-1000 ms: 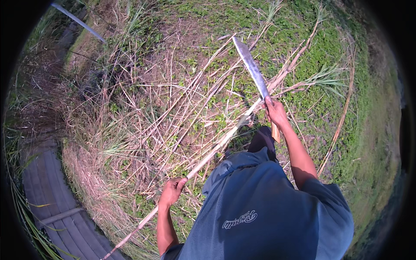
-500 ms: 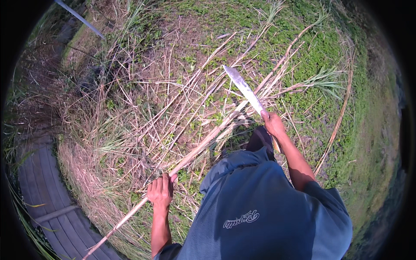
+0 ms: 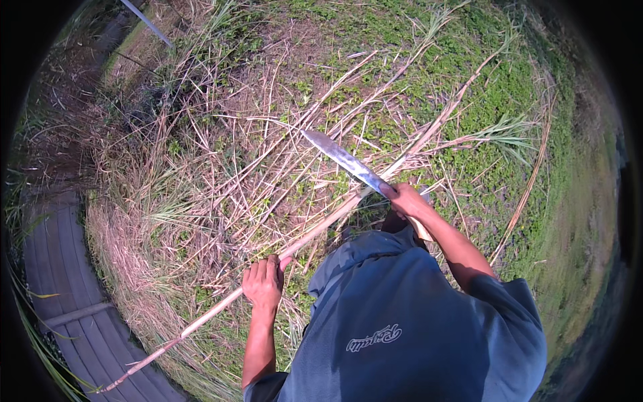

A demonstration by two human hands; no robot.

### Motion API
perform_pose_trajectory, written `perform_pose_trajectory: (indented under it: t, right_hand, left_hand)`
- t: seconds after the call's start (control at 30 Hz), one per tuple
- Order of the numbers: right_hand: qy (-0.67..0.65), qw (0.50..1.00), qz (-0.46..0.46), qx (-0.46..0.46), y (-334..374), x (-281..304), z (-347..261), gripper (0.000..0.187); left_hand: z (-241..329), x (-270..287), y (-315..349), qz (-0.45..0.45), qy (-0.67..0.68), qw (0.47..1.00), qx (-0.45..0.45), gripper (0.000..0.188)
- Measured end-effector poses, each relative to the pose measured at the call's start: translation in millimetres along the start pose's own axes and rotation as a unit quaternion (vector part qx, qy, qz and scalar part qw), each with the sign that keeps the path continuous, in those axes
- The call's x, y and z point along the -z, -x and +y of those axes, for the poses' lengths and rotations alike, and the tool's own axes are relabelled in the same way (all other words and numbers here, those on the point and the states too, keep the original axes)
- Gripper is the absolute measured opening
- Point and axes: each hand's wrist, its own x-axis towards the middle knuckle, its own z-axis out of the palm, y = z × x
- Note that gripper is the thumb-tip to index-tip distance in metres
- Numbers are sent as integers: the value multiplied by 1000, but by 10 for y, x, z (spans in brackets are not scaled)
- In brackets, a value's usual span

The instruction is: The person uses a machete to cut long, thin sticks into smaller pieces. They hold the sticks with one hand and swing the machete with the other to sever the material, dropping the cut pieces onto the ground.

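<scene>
My left hand (image 3: 263,281) is closed around a long, pale cane stalk (image 3: 218,309), which slants from the lower left up to the right across the view. In my right hand (image 3: 407,201) is the handle of a machete; part of that handle shows below the fist. The machete's broad, worn metal blade (image 3: 345,161) points up and left, its lower end crossing over or against the stalk. Whether blade and stalk touch there I cannot tell. Further up, the stalk merges with dry leaves and other stalks on the ground.
Dry cut stalks (image 3: 281,161) lie scattered over the grass, with a green leafy top (image 3: 506,130) to the right. On the lower left runs a grey, slatted-looking strip (image 3: 67,268). Dark brush (image 3: 144,110) grows at the upper left, near a thin pale pole (image 3: 147,23).
The machete has swung left, its tip moving left and lower in view. My right hand has shifted slightly left and down. My left hand and the stalk have moved a little to the right.
</scene>
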Motion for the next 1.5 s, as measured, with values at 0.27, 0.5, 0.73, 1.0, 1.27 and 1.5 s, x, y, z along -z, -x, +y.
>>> perform_pose_trajectory:
  t: [0.27,0.5,0.73,1.0,1.27,1.5]
  right_hand:
    - [-11,988,-115,107,171,-458,-341,53]
    - [-309,940,-130,68,225,-330,-486,44]
    - [-531,837,-115,68,186,-244,-674,48]
    - [-538,827,-102,129,225,15,-815,48]
    - [-282,952,49,110,125,15,-701,46]
    - [-197,974,63,89,75,-67,-390,43]
  left_hand:
    - [478,-127,-292,-89,141,965,202,32]
    - [279,222,-582,-202,166,949,177,28]
    - [-157,583,-589,-179,135,962,154,34]
    - [-1238,1317,121,-144,-62,937,312,24]
    - [-1438,1379,370,107,-280,938,175,38]
    - [-1244,1172,-24,204,-330,910,149,38]
